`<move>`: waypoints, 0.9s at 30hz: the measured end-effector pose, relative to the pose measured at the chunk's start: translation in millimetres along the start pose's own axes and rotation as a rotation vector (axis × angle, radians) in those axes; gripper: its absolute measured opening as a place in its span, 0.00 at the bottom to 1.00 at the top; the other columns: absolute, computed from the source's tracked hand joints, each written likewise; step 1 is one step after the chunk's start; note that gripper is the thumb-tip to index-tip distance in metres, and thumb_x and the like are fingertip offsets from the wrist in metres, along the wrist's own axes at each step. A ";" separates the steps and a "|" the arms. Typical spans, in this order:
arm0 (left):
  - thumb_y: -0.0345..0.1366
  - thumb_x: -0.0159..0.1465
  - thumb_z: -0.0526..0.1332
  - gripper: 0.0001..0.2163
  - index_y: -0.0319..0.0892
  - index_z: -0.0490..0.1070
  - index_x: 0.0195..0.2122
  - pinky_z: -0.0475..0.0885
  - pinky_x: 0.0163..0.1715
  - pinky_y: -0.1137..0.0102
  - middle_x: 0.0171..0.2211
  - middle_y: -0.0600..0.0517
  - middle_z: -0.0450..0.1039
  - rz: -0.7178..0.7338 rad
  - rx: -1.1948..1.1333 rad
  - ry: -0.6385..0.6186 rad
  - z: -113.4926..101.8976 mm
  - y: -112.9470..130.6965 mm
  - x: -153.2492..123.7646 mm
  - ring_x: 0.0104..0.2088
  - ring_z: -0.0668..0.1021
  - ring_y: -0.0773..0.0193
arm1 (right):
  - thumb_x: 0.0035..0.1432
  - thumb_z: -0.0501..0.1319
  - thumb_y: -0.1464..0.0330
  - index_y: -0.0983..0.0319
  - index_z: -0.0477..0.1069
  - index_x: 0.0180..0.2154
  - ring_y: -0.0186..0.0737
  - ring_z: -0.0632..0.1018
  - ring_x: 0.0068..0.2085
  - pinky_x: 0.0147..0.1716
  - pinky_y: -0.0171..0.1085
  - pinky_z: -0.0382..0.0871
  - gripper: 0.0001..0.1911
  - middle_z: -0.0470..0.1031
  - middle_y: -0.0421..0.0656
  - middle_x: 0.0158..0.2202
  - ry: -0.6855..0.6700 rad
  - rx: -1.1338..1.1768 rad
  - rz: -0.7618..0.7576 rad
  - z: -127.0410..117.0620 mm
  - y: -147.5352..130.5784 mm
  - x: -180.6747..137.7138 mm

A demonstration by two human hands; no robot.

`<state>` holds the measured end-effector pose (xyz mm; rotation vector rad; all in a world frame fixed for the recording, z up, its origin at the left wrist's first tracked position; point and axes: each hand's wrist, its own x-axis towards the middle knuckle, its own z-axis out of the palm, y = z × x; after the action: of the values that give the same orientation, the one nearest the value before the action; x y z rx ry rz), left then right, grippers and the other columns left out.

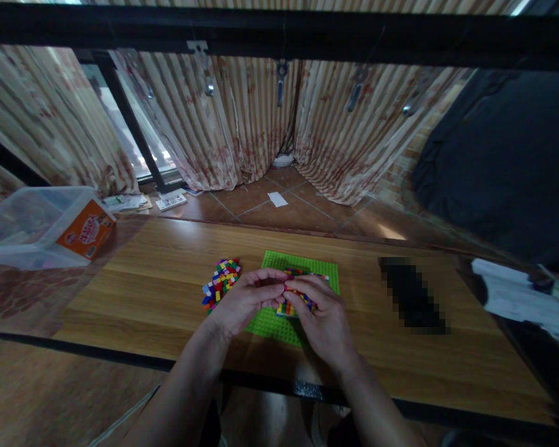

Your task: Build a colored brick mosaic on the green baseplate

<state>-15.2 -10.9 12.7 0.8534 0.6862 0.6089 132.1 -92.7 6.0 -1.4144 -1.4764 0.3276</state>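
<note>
My left hand [249,295] and my right hand [323,313] meet over a green studded baseplate [279,329]. Their fingertips are pinched together around a small red toy brick [287,287], which is mostly covered by the fingers. Just beneath them, a block of multicoloured small bricks [289,308] in rows sits on the baseplate, partly hidden by both hands. To the left of my left hand lies a loose pile of small coloured bricks [221,282] on the wooden table [144,292].
A dark pixelated object [412,295] lies on the table's right side. At the far left stands a clear plastic bin [41,217] with an orange label. Papers [512,288] lie beyond the right edge. Patterned curtains [242,124] hang behind, above a tiled floor.
</note>
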 end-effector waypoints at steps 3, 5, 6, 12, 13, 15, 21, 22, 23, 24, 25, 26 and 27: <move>0.35 0.48 0.76 0.17 0.38 0.79 0.38 0.71 0.32 0.74 0.33 0.51 0.78 0.005 0.011 0.007 -1.4 -1.1 1.1 0.30 0.77 0.70 | 0.64 0.61 0.67 0.55 0.78 0.41 0.41 0.78 0.43 0.46 0.43 0.73 0.07 0.79 0.43 0.40 -0.008 0.006 -0.004 0.0 0.9 -0.7; 0.36 0.48 0.76 0.17 0.38 0.79 0.38 0.71 0.32 0.74 0.33 0.51 0.78 0.014 0.018 0.008 -1.3 -2.3 1.9 0.30 0.77 0.70 | 0.64 0.61 0.68 0.55 0.78 0.41 0.41 0.78 0.44 0.46 0.42 0.73 0.07 0.79 0.43 0.40 -0.008 0.000 -0.015 0.3 2.0 -0.9; 0.36 0.48 0.76 0.17 0.38 0.79 0.38 0.71 0.33 0.74 0.34 0.51 0.79 0.019 0.022 0.005 -1.2 -3.0 2.4 0.30 0.77 0.70 | 0.64 0.61 0.68 0.56 0.78 0.41 0.41 0.78 0.44 0.46 0.42 0.73 0.07 0.79 0.43 0.40 -0.006 -0.008 -0.020 0.6 2.6 -1.1; 0.33 0.47 0.76 0.17 0.37 0.78 0.38 0.70 0.33 0.73 0.34 0.50 0.79 0.061 0.078 -0.011 -2.4 -6.3 5.2 0.32 0.78 0.67 | 0.66 0.58 0.67 0.56 0.76 0.42 0.41 0.79 0.42 0.45 0.42 0.73 0.08 0.80 0.43 0.40 0.044 -0.048 0.026 -0.2 5.1 -1.8; 0.33 0.47 0.75 0.17 0.37 0.78 0.38 0.70 0.33 0.73 0.34 0.49 0.79 0.068 0.094 -0.004 -2.9 -6.3 5.3 0.33 0.78 0.67 | 0.66 0.58 0.66 0.56 0.76 0.43 0.41 0.79 0.41 0.44 0.42 0.73 0.08 0.80 0.43 0.39 0.062 -0.043 0.041 -1.2 5.4 -1.7; 0.33 0.47 0.75 0.16 0.37 0.78 0.37 0.70 0.33 0.72 0.34 0.49 0.80 0.083 0.126 0.013 -3.7 -5.9 5.6 0.33 0.78 0.66 | 0.66 0.58 0.66 0.56 0.76 0.43 0.40 0.79 0.41 0.43 0.41 0.74 0.09 0.79 0.43 0.40 0.087 -0.029 0.051 -3.8 6.4 -1.1; 0.33 0.48 0.74 0.13 0.38 0.78 0.34 0.70 0.36 0.71 0.32 0.52 0.78 0.153 0.218 0.110 -5.6 -7.4 9.6 0.31 0.76 0.67 | 0.68 0.53 0.68 0.56 0.78 0.46 0.40 0.78 0.44 0.44 0.41 0.74 0.14 0.76 0.46 0.43 0.077 -0.054 0.044 -9.5 15.2 0.7; 0.34 0.48 0.73 0.12 0.38 0.78 0.34 0.70 0.37 0.70 0.32 0.52 0.78 0.165 0.245 0.129 -5.9 -8.4 10.6 0.31 0.76 0.67 | 0.68 0.53 0.68 0.56 0.78 0.46 0.41 0.78 0.44 0.43 0.41 0.74 0.15 0.76 0.46 0.43 0.065 -0.071 0.051 -9.5 17.0 0.8; 0.34 0.49 0.73 0.12 0.38 0.78 0.34 0.70 0.37 0.70 0.31 0.52 0.78 0.179 0.278 0.147 -6.2 -9.3 11.6 0.32 0.76 0.67 | 0.68 0.53 0.68 0.56 0.78 0.46 0.41 0.78 0.44 0.43 0.41 0.74 0.14 0.77 0.46 0.43 0.054 -0.095 0.054 -9.4 18.7 0.9; 0.34 0.50 0.72 0.11 0.38 0.78 0.34 0.70 0.37 0.70 0.31 0.52 0.77 0.193 0.315 0.162 -6.5 -10.1 12.4 0.32 0.76 0.66 | 0.67 0.54 0.68 0.56 0.78 0.45 0.42 0.78 0.44 0.43 0.42 0.74 0.14 0.77 0.45 0.42 0.040 -0.126 0.053 -9.2 20.0 1.1; 0.34 0.50 0.71 0.10 0.38 0.77 0.33 0.70 0.38 0.70 0.31 0.52 0.77 0.204 0.353 0.173 -6.7 -10.8 13.1 0.32 0.76 0.66 | 0.67 0.55 0.67 0.56 0.78 0.45 0.43 0.77 0.43 0.43 0.43 0.73 0.13 0.78 0.45 0.41 0.023 -0.162 0.046 -8.9 21.2 1.3; 0.34 0.51 0.70 0.09 0.38 0.77 0.33 0.70 0.38 0.70 0.30 0.52 0.77 0.212 0.389 0.180 -6.9 -11.1 13.5 0.32 0.76 0.66 | 0.67 0.55 0.67 0.56 0.78 0.44 0.44 0.77 0.43 0.43 0.43 0.73 0.12 0.79 0.45 0.40 0.007 -0.202 0.035 -8.5 22.0 1.7; 0.34 0.52 0.69 0.08 0.38 0.77 0.33 0.70 0.38 0.70 0.30 0.52 0.77 0.217 0.423 0.182 -7.1 -11.2 13.6 0.32 0.76 0.65 | 0.66 0.56 0.67 0.56 0.78 0.42 0.44 0.77 0.42 0.43 0.44 0.72 0.12 0.79 0.44 0.39 -0.007 -0.244 0.020 -8.2 22.6 2.0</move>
<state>-9.6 -3.6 -3.9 1.2874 0.9127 0.7557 152.1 -88.4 -6.8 -1.6231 -1.5483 0.1688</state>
